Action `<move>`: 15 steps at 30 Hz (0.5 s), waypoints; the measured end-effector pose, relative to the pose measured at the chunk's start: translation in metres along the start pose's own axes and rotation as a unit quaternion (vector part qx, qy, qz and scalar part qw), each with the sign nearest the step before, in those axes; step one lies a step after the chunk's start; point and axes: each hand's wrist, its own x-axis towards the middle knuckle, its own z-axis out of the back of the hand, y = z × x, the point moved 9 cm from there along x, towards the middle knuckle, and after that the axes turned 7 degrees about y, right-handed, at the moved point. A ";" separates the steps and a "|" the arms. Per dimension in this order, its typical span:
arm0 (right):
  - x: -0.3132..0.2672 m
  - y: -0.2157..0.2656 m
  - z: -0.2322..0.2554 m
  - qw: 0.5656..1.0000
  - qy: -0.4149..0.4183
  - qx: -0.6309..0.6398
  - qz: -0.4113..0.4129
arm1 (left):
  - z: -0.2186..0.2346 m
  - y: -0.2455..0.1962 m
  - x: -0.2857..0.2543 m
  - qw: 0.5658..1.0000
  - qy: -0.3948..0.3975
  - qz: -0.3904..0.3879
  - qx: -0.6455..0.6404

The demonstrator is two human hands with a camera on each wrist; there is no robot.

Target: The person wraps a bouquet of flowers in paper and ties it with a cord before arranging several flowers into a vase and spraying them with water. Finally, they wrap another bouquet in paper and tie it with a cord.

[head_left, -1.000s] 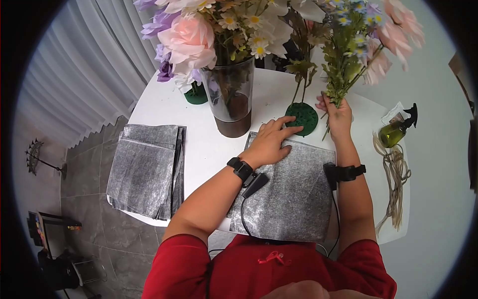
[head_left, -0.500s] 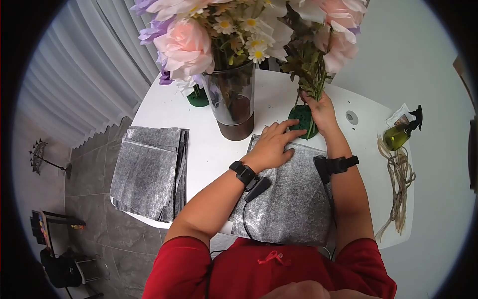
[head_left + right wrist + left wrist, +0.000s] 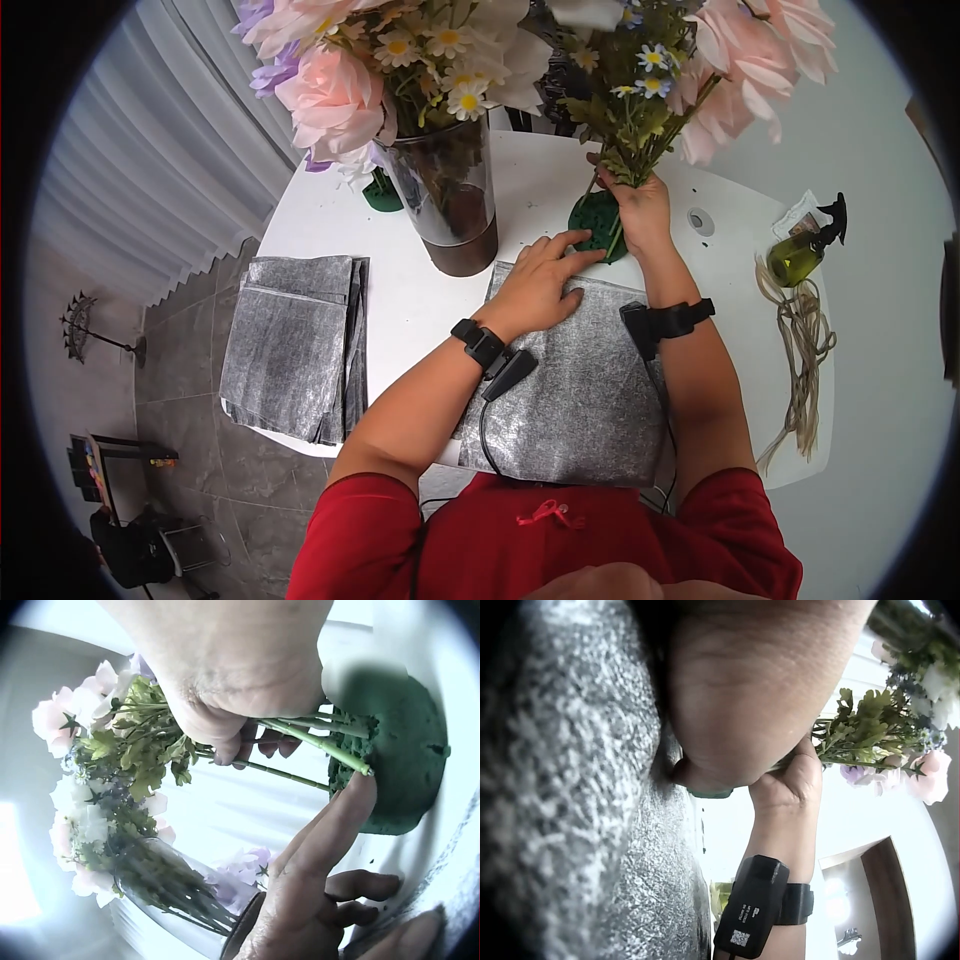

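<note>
My right hand (image 3: 645, 212) grips the green stems of a bunch of flowers with pink roses (image 3: 745, 75) and small blue blooms (image 3: 652, 70). In the right wrist view some stems (image 3: 262, 772) reach the top of a round dark green foam block (image 3: 412, 757). A thicker stem's cut end shows in front of the block, close by my left fingertip. My left hand (image 3: 540, 288) lies across the far edge of a grey fibrous sheet (image 3: 570, 390), fingers stretched to the foam's near side.
Left of the foam stands a tall clear vase (image 3: 445, 200) full of flowers. A stack of grey sheets (image 3: 290, 340) lies at the table's left edge. On the right are a green spray bottle (image 3: 798, 255) and a bundle of raffia-like strands (image 3: 800, 370).
My right hand has moved left with the flowers, from beside the foam to over it. The blooms swung left, then back out to the right. My left hand has stayed at the foam.
</note>
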 end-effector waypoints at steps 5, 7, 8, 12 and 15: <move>-0.003 0.005 0.010 0.994 -0.067 -0.086 0.026 | 0.000 0.000 0.000 1.000 0.008 0.002 -0.002; -0.003 0.013 0.006 0.993 -0.059 -0.099 0.020 | 0.001 0.000 -0.001 1.000 -0.004 -0.006 -0.007; -0.004 0.016 0.006 0.992 -0.053 -0.114 0.018 | 0.001 0.001 -0.001 1.000 -0.003 -0.005 -0.008; -0.001 0.002 0.002 0.992 -0.001 -0.112 -0.063 | 0.004 0.002 -0.001 1.000 -0.017 -0.012 -0.004; -0.005 -0.008 -0.011 0.995 0.025 -0.046 -0.088 | 0.009 0.002 -0.001 0.998 -0.051 -0.015 -0.029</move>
